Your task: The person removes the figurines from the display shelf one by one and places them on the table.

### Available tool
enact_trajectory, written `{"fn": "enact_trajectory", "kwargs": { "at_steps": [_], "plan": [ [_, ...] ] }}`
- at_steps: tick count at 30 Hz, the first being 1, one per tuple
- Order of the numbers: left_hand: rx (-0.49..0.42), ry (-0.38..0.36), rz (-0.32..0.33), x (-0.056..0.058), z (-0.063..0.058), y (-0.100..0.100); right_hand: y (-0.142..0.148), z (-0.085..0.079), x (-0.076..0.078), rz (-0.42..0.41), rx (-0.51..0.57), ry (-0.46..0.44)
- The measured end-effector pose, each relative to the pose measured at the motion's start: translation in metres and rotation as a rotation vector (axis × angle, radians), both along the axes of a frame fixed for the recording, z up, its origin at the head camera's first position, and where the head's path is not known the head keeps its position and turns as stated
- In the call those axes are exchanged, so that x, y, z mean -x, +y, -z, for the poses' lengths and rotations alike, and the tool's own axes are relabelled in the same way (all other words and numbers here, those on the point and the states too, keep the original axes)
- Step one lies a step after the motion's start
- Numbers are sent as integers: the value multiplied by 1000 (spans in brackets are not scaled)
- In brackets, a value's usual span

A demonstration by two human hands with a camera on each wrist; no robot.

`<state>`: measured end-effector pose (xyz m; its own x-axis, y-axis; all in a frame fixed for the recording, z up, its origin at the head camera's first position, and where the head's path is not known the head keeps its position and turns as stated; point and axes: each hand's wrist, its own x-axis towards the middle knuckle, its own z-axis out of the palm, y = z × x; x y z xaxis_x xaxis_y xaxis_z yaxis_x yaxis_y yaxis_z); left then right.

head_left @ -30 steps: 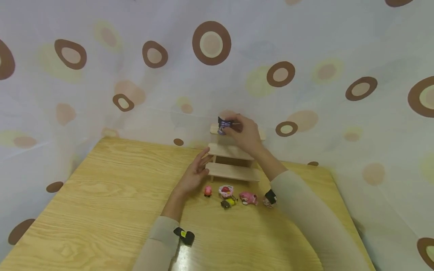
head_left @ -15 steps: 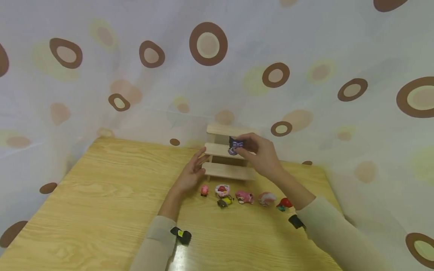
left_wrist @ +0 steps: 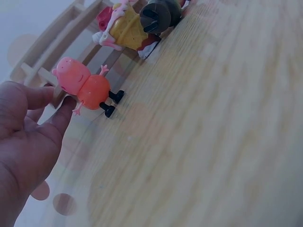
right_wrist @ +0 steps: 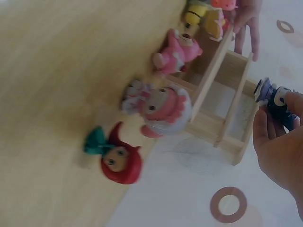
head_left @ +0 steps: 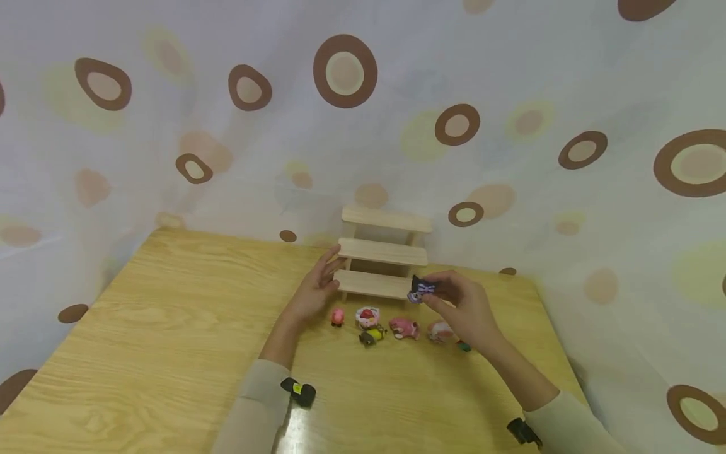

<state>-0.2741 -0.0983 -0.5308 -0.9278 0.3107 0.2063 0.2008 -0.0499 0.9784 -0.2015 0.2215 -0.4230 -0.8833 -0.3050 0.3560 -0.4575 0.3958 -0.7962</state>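
Note:
My right hand point(head_left: 466, 309) pinches a small dark toy figure point(head_left: 421, 289) with a lavender striped bow, at the right end of the lowest step of a three-tier wooden shelf point(head_left: 382, 252). In the right wrist view the held figure point(right_wrist: 274, 97) is partly covered by the fingers. My left hand point(head_left: 312, 291) has its fingers extended and spread, with the tips touching the shelf's left end. Close by its thumb stands a pink pig figure point(left_wrist: 85, 87) in a red dress with black feet. All three steps of the shelf are bare.
Before the shelf lie an ice-cream-cone figure point(head_left: 367, 316), a yellow-and-grey figure point(head_left: 372, 335), a pink bear figure point(head_left: 404, 328) and a pink-and-white hooded figure point(right_wrist: 165, 111). A red-haired figure point(right_wrist: 124, 163) with a green tail is at the right. Behind is a patterned cloth point(head_left: 255, 157).
My right hand has come down from the top step to the lowest step's right end, still pinching the dark figure. The left hand stays at the shelf's left end.

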Motion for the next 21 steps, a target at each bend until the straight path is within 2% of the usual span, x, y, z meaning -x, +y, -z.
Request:
{"fn": "enact_trajectory", "kwargs": {
  "at_steps": [7,18,21],
  "plan": [
    [-2,-18,2,-1,-3,1,14,22,-25,17,83,-82],
    [9,3,12,0,-2,1,30,58,-58,31,78,-184],
    [11,7,6,1,-1,0,33,71,-63,40,103,-241]
  ]
}}
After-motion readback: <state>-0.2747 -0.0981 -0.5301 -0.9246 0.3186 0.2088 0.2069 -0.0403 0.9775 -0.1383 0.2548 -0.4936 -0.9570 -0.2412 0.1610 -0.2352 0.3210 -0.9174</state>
